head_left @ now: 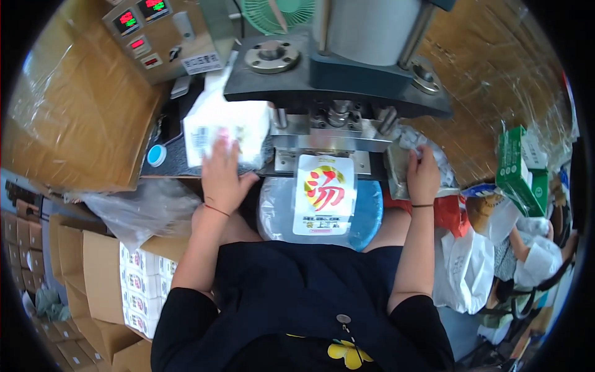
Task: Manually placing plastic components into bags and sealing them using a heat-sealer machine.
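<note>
In the head view, a white printed pouch (325,214) with a round yellow and red emblem hangs from the jaw of a metal press (331,141). Below it is a round blue tub (369,217) with clear plastic in it. My left hand (223,180) lies with fingers spread on a stack of white pouches (248,139) left of the jaw; its fingertips are slightly blurred. To the right of the jaw, my right hand (424,177) has its fingers curled beside a plastic-wrapped block (397,164). What those fingers hold, if anything, is hidden.
A control box (162,43) with lit displays and a green fan (279,13) stand behind. A small blue-lidded jar (157,155) sits at left. Below it is an open carton (102,273) of packed pouches. White bags (465,266) and a green box (519,164) are at right.
</note>
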